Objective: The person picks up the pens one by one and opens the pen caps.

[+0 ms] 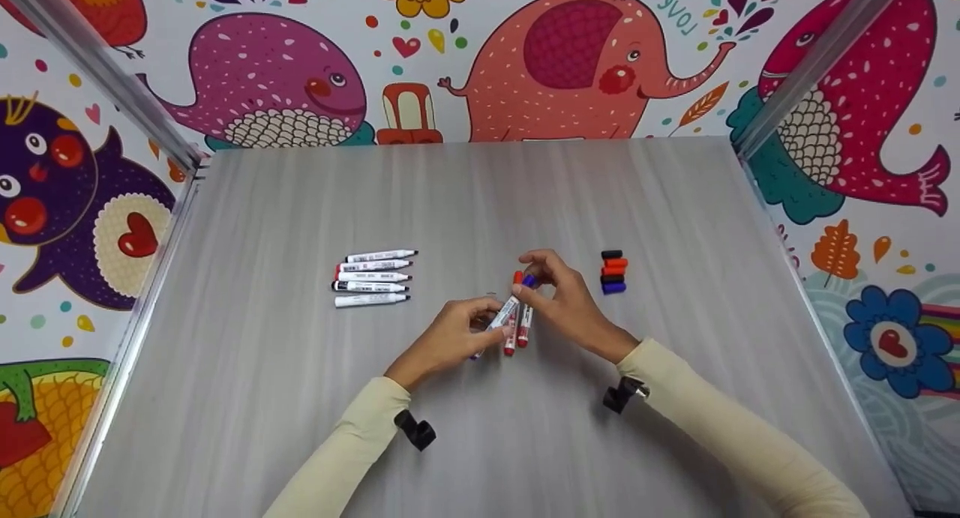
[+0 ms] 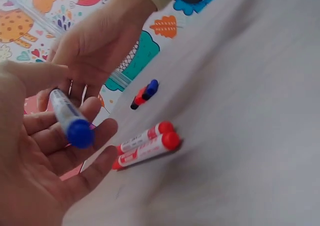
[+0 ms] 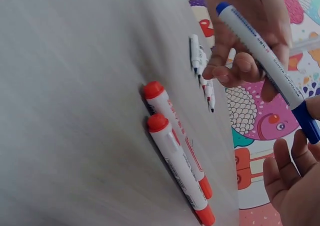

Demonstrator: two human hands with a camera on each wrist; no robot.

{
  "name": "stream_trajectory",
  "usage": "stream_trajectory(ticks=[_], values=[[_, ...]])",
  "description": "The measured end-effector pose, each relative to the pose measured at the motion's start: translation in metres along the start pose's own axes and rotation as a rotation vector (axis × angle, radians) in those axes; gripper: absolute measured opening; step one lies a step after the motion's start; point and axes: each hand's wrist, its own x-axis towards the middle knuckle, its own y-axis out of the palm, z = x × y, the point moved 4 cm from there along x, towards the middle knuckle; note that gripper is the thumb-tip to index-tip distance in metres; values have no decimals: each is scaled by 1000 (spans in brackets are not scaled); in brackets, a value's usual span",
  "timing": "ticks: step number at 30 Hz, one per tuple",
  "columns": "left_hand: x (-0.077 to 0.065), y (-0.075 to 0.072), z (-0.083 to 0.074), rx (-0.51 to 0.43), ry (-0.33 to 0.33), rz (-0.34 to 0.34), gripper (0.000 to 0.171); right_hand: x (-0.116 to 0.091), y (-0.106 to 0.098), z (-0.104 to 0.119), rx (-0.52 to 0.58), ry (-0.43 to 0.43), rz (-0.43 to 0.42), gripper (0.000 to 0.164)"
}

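A white marker with blue ends (image 1: 504, 311) is held slantwise between both hands over the table. My left hand (image 1: 448, 338) grips its barrel, the thumb on one side and fingers on the other; its blue tail end (image 2: 80, 133) faces the left wrist camera. At the other end, my right hand (image 1: 566, 300) pinches the blue cap (image 3: 306, 122), which sits on the marker. Two white markers with red caps and ends, a nearer one (image 3: 175, 166) and another beside it (image 3: 186, 145), lie side by side on the table beneath the hands.
Left of the hands, several uncapped white markers (image 1: 373, 277) lie in a row, tips to the right. To the right stands a column of loose caps (image 1: 613, 272) in black, red and blue. Metal frame posts (image 1: 814, 64) and a cartoon-printed wall (image 1: 420, 61) border the grey table (image 1: 465, 203).
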Motion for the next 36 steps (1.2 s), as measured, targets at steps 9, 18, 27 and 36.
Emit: stream_trajectory(ticks=[9, 18, 27, 36], values=[[14, -7, -6, 143, 10, 29, 22, -7, -2, 1, -106, -20, 16, 41], [17, -9, -5, 198, 17, 53, 23, -15, -2, -3, -178, 12, 85, 40], [17, -8, -8, 371, 89, 13, 13, -21, 1, -6, -224, -4, 145, 28], [9, -6, -12, 589, 199, -75, 16, -24, 7, -7, -261, -30, 250, 18]])
